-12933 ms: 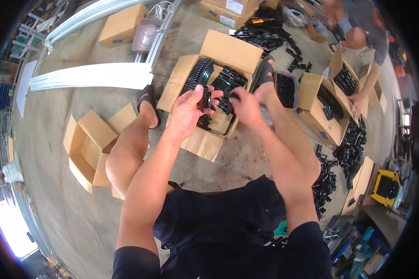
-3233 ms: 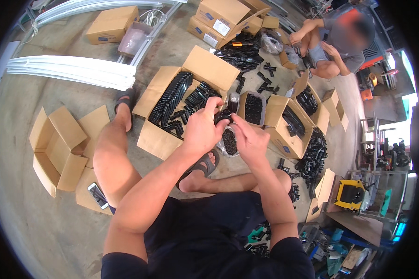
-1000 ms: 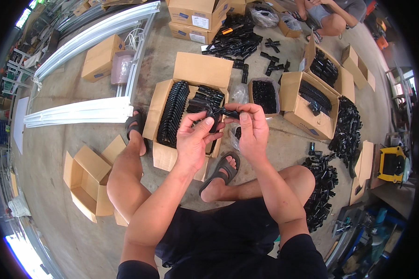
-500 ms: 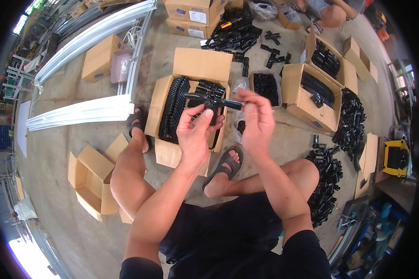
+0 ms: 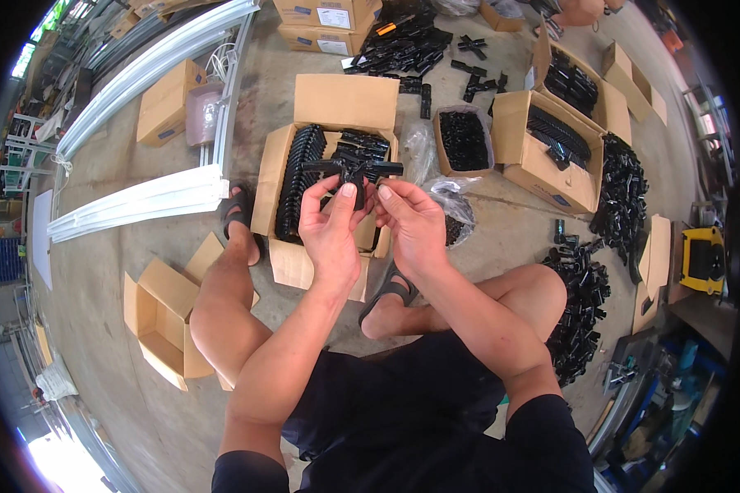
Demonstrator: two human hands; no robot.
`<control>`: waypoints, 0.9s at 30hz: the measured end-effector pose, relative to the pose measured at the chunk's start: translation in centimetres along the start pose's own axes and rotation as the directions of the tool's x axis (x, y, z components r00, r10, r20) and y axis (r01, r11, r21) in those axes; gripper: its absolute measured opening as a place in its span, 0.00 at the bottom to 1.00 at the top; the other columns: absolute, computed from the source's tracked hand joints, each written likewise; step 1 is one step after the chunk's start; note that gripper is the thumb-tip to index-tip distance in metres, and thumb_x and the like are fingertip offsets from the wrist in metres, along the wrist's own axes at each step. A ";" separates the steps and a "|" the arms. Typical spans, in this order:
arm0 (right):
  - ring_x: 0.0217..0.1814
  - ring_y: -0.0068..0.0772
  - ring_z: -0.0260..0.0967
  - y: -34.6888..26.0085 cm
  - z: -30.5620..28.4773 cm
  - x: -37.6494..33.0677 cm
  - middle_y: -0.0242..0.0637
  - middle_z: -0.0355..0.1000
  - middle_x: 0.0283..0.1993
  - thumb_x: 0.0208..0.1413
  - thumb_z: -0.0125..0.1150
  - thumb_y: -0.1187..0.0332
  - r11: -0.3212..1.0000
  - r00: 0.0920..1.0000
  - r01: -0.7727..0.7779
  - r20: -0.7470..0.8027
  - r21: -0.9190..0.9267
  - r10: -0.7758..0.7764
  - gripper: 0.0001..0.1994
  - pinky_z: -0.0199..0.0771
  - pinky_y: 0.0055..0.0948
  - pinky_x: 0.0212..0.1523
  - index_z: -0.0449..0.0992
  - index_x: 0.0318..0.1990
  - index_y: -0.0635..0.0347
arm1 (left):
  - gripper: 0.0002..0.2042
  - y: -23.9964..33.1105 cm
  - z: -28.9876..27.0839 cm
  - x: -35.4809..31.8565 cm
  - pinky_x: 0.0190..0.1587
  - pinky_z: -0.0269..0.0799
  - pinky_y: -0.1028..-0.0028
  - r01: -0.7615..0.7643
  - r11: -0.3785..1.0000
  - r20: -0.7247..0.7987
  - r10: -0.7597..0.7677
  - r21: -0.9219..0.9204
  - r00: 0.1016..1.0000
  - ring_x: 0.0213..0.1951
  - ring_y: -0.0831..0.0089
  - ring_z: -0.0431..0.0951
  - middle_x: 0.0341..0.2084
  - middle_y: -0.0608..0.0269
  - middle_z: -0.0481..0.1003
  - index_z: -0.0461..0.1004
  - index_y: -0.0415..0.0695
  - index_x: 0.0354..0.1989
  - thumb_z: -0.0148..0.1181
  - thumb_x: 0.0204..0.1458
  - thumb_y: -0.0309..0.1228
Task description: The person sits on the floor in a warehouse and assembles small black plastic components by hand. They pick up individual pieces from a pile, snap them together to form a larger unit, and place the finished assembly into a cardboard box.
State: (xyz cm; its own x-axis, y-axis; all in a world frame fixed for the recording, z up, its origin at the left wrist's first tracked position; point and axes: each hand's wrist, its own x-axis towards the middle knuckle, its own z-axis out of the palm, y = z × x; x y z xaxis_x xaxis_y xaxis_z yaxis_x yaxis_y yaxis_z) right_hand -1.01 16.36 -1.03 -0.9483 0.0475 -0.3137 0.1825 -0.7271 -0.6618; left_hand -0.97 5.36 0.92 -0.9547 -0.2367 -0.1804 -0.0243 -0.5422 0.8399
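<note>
My left hand (image 5: 332,234) grips a black branched pipe connector (image 5: 375,168), its thumb pressed on the stem and the arms spread sideways. Close against the connector's right side, my right hand (image 5: 415,234) is closed in a pinch; whatever its fingertips hold is too small to name. Both hands are above an open cardboard box (image 5: 344,100). Inside that box a tight row of black connectors (image 5: 298,177) lines the left side, and more black connectors (image 5: 365,145) lie to its right, partly hidden by the held one.
Right of the box are a carton of small black parts (image 5: 465,141) and a clear plastic bag (image 5: 459,205). Black connectors form piles at the back (image 5: 403,49) and right (image 5: 580,304). Packed boxes (image 5: 510,123), an empty carton (image 5: 158,304) and white metal rails (image 5: 140,201) surround me.
My right hand has come down and left, from the connector's right arm to beside its stem. The connector has turned more level and shifted slightly left in view, still in my left hand.
</note>
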 end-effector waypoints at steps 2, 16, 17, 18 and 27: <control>0.33 0.19 0.70 0.1 0.2 0.3 0.33 0.80 0.38 0.61 0.67 0.73 1.000 1.000 0.001 -0.031 -0.007 -0.001 0.07 0.69 0.20 0.32 0.81 0.44 0.65 | 0.11 -0.1 0.3 0.0 0.51 0.82 0.62 0.000 1.000 0.005 0.000 0.007 1.000 0.46 0.63 0.82 0.45 0.51 0.79 0.69 0.39 0.52 0.59 0.64 0.25; 0.27 0.14 0.64 0.3 0.8 1.0 0.28 0.78 0.31 0.60 0.69 0.70 0.985 0.991 0.087 -0.087 -0.149 -0.101 0.06 0.64 0.18 0.28 0.82 0.41 0.63 | 0.11 -0.4 0.8 -0.3 0.49 0.81 0.65 0.004 0.999 0.028 -0.006 0.051 1.000 0.45 0.69 0.81 0.45 0.56 0.80 0.70 0.41 0.52 0.60 0.64 0.25; 0.27 0.15 0.66 0.3 0.8 1.0 0.29 0.78 0.32 0.61 0.68 0.71 0.981 0.991 0.095 -0.082 -0.167 -0.110 0.06 0.65 0.18 0.28 0.82 0.41 0.63 | 0.11 -0.4 0.8 -0.3 0.49 0.81 0.65 0.008 0.998 0.022 -0.010 0.058 1.000 0.45 0.70 0.81 0.45 0.56 0.80 0.70 0.41 0.52 0.60 0.63 0.25; 0.28 0.16 0.68 0.3 0.7 1.1 0.29 0.78 0.32 0.61 0.68 0.71 0.977 0.990 0.102 -0.077 -0.186 -0.118 0.06 0.66 0.19 0.28 0.82 0.41 0.63 | 0.11 -0.4 0.8 -0.3 0.49 0.81 0.66 0.012 0.998 0.016 -0.013 0.064 1.000 0.45 0.70 0.81 0.45 0.55 0.80 0.70 0.41 0.52 0.60 0.63 0.25; 0.28 0.15 0.70 -0.3 1.3 0.6 0.29 0.79 0.32 0.62 0.68 0.69 0.967 0.989 0.096 -0.083 -0.234 -0.119 0.07 0.68 0.17 0.28 0.81 0.40 0.64 | 0.11 -0.4 0.7 -0.1 0.48 0.81 0.68 0.008 1.000 0.000 -0.008 0.030 1.000 0.43 0.71 0.82 0.43 0.56 0.81 0.71 0.42 0.51 0.62 0.62 0.26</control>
State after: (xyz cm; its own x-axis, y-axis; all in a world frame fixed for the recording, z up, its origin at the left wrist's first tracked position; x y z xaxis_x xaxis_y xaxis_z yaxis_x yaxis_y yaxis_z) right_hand -1.96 15.70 -0.15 -0.9384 0.1900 -0.2885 0.1461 -0.5383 -0.8300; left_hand -1.04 6.19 0.97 -0.9546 -0.2323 -0.1865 -0.0404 -0.5194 0.8536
